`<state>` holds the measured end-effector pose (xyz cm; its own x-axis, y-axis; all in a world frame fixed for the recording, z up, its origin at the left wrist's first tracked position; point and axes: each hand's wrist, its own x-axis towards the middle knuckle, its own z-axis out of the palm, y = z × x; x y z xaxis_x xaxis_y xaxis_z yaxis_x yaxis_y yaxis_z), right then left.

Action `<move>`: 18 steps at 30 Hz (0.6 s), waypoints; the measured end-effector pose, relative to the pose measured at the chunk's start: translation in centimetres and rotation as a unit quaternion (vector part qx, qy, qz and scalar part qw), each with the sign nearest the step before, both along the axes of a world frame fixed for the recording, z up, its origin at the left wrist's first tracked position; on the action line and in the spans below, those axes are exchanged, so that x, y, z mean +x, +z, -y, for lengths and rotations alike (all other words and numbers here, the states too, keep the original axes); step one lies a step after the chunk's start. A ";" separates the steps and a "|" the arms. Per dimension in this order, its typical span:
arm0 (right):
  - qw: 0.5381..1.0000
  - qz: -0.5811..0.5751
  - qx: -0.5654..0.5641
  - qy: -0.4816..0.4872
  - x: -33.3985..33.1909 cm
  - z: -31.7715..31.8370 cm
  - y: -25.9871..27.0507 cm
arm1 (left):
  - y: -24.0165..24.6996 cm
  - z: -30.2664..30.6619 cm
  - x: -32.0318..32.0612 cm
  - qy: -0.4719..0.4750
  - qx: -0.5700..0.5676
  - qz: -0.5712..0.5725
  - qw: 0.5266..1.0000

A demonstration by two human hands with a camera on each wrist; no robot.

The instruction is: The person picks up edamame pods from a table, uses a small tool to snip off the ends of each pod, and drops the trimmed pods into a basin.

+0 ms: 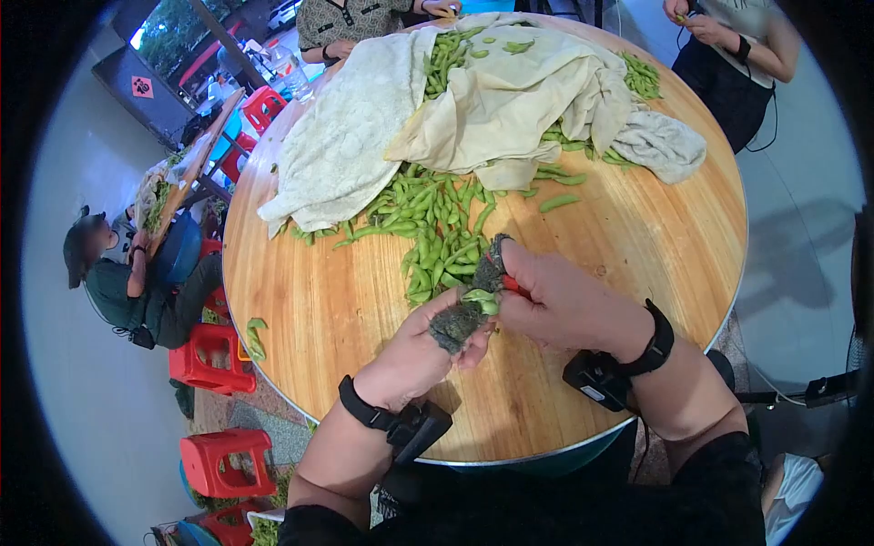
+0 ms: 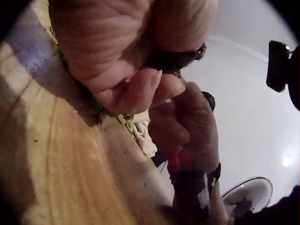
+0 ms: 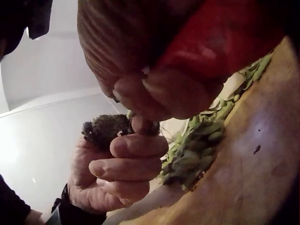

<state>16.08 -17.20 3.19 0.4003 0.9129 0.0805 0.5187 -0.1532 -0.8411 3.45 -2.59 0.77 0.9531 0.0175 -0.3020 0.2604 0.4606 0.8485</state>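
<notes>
In the head view my left hand [image 1: 437,350] pinches a green soybean pod [image 1: 480,302] just over the near part of the table. A dark grey, fuzzy cover [image 1: 458,323] wraps its thumb. My right hand [image 1: 564,300] meets it from the right, fingers curled at the same pod, with a similar dark cover [image 1: 492,266] on its thumb. Something smooth and red [image 3: 220,40] shows within the right hand's curl; its kind is hidden. Both hands' fingertips come together in the right wrist view. A pile of soybean pods [image 1: 442,223] lies just beyond them.
The round wooden table [image 1: 637,237] carries cream cloths [image 1: 510,109] and a white towel [image 1: 350,118] over more pods. Few pods [image 1: 256,338] lie at its left edge. Red stools [image 1: 214,359] and a seated person [image 1: 137,282] are at left; other people stand across the table.
</notes>
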 end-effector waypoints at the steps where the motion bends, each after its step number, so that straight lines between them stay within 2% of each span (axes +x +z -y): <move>1: 1.000 -0.009 0.012 -0.007 0.0 0.0 0.0 | 0.1 0.1 0.0 0.020 -0.058 -0.012 0.998; 2: 1.000 -0.009 0.013 -0.007 -0.2 0.0 0.1 | 0.1 0.1 0.0 0.021 -0.058 -0.012 0.998; 4: 0.998 0.065 0.014 -0.003 -0.4 0.1 0.3 | -0.3 -0.1 0.1 0.014 -0.016 0.000 1.000; 11: 0.997 0.070 0.043 0.003 -1.0 -0.2 -0.3 | -0.2 -0.1 0.4 -0.008 0.012 0.036 0.999; 13: 0.998 0.026 0.037 -0.036 -1.4 -0.1 -0.1 | -0.4 0.0 0.5 -0.021 0.083 0.050 0.995; 14: 0.998 0.026 0.036 -0.036 -1.5 -0.1 -0.1 | -0.6 0.3 0.6 -0.021 0.083 0.050 0.995; 16: 0.997 0.032 0.034 -0.060 -1.6 -0.1 -0.3 | -0.8 0.8 0.6 0.021 0.147 0.099 0.984; 17: 0.997 0.032 0.034 -0.059 -1.8 -0.1 -0.3 | -0.8 0.8 0.5 0.022 0.146 0.099 0.984; 18: 0.996 0.041 0.039 -0.072 -2.1 -0.1 -0.3 | -0.8 0.7 0.6 0.063 0.138 0.078 0.985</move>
